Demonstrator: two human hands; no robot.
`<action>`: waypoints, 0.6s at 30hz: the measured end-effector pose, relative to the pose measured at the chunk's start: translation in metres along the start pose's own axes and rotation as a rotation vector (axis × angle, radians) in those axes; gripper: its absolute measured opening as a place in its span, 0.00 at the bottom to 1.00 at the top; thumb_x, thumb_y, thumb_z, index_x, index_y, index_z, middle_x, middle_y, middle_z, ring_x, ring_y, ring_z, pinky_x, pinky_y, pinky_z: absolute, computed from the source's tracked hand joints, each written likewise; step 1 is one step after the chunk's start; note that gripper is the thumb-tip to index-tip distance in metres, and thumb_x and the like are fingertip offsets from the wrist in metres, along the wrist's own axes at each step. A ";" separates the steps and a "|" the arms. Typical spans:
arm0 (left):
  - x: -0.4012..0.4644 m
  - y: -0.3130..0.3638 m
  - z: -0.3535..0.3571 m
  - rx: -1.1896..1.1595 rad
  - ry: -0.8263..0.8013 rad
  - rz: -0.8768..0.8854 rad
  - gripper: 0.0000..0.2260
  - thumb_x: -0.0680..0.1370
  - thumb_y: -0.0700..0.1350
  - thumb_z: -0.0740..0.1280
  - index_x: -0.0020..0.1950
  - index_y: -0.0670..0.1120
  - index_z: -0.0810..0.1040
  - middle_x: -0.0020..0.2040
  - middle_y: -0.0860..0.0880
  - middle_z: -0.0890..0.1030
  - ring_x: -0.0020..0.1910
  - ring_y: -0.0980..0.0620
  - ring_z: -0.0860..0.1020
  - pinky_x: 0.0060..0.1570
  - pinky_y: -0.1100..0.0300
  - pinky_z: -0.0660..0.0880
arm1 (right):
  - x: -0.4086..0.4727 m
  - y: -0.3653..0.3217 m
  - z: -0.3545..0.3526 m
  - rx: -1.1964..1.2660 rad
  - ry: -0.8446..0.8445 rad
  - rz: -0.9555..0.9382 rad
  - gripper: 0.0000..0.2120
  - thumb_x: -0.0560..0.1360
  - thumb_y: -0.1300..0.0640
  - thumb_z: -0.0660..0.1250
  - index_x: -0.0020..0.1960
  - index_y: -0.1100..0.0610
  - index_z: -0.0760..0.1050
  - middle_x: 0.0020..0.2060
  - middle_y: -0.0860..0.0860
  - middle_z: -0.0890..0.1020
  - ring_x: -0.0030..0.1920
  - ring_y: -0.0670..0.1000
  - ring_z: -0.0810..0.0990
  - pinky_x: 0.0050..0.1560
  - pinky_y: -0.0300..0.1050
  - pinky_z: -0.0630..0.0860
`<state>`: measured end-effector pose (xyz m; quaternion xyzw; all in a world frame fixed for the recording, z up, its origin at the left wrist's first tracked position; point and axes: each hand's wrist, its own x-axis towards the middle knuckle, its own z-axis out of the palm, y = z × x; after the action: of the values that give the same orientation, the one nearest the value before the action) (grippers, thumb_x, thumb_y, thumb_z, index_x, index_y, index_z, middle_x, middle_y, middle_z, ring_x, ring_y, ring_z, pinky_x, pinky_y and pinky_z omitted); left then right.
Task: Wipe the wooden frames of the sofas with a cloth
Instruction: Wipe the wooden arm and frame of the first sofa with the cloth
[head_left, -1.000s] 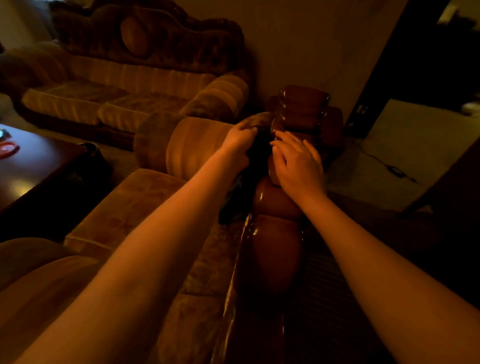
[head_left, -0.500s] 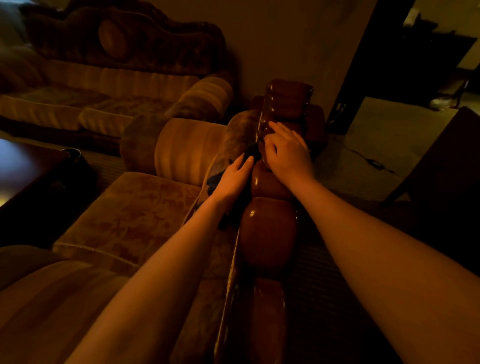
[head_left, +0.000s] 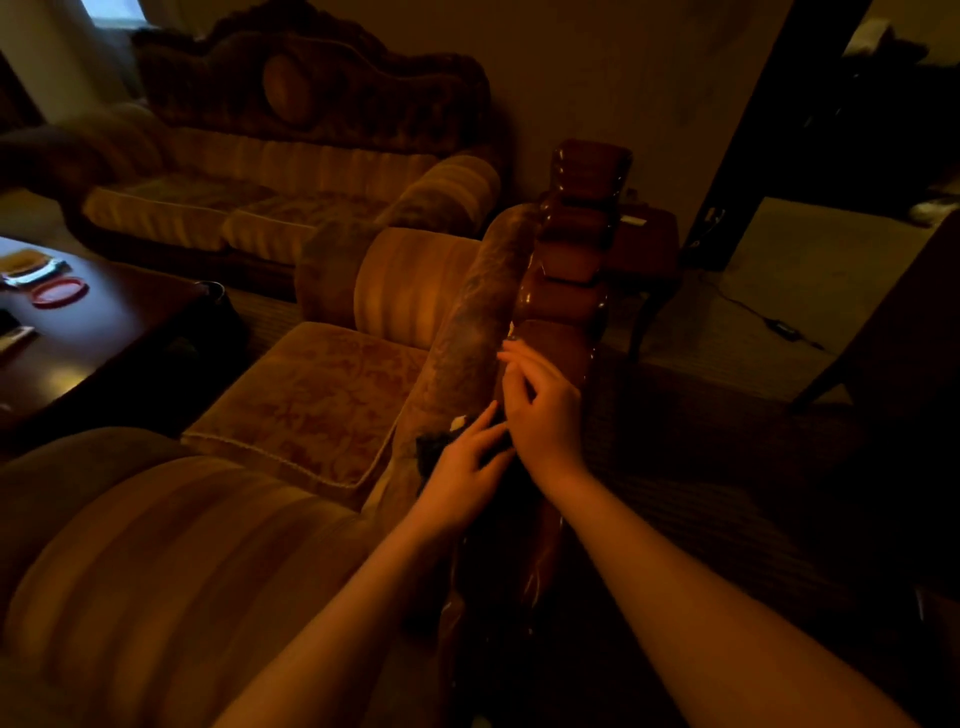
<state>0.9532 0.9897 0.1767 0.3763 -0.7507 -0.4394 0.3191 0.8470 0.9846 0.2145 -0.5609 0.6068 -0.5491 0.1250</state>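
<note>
— Both my hands have slid back along the wooden frame (head_left: 558, 306) toward me since a moment ago; they were up near its tall carved end, and now they sit around its middle.

— Where's the cloth?

— Under my left hand (head_left: 464, 467), bunched against the inner side of the frame where the padded backrest (head_left: 480, 322) meets the wood. Only a dark tuft of the cloth (head_left: 434, 448) pokes out on the backrest side of my fingers, with a pale bit just above it that could be a tag or a lighter patch; I can't tell.

— And your hands?

— Left fingers lie fairly straight, pressing the cloth down rather than clenching it. My right hand (head_left: 543, 402) rests on top of the frame just beyond the left, fingers loosely bent, holding nothing I can see.

— How will it handle?

— I judge the cloth soft and light, so it'll fold into the grooves; best kept wadded under a flat palm. The wood looks glossy and slick, hard and fixed, so steady pressure should glide.

— Anything you can't make out?

— Plenty. The room is dim; the frame nearest me fades into black, its far side is hidden, and most of the cloth is covered by my hand.
</note>
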 end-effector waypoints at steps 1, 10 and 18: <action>-0.004 0.002 -0.001 -0.009 -0.015 -0.013 0.16 0.77 0.43 0.62 0.65 0.50 0.74 0.68 0.49 0.73 0.67 0.53 0.71 0.62 0.63 0.68 | -0.013 -0.004 0.000 0.005 -0.024 0.013 0.17 0.75 0.58 0.57 0.54 0.65 0.80 0.57 0.56 0.80 0.58 0.46 0.75 0.60 0.31 0.67; -0.012 0.063 -0.040 -1.121 0.439 -0.633 0.16 0.82 0.46 0.58 0.66 0.41 0.72 0.59 0.40 0.77 0.52 0.43 0.79 0.41 0.55 0.77 | -0.071 -0.023 -0.021 0.164 -0.354 0.398 0.24 0.78 0.48 0.61 0.72 0.52 0.63 0.66 0.50 0.72 0.64 0.48 0.73 0.63 0.47 0.72; 0.011 0.116 -0.078 -0.906 0.152 -0.458 0.15 0.81 0.52 0.56 0.54 0.45 0.77 0.48 0.45 0.75 0.46 0.47 0.75 0.48 0.52 0.71 | -0.028 -0.052 -0.050 0.134 -0.056 0.346 0.15 0.78 0.59 0.62 0.64 0.55 0.73 0.50 0.50 0.79 0.53 0.54 0.79 0.52 0.49 0.78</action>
<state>0.9778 0.9865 0.3147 0.3859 -0.3579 -0.7507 0.3994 0.8462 1.0459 0.2613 -0.4537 0.6527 -0.5426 0.2715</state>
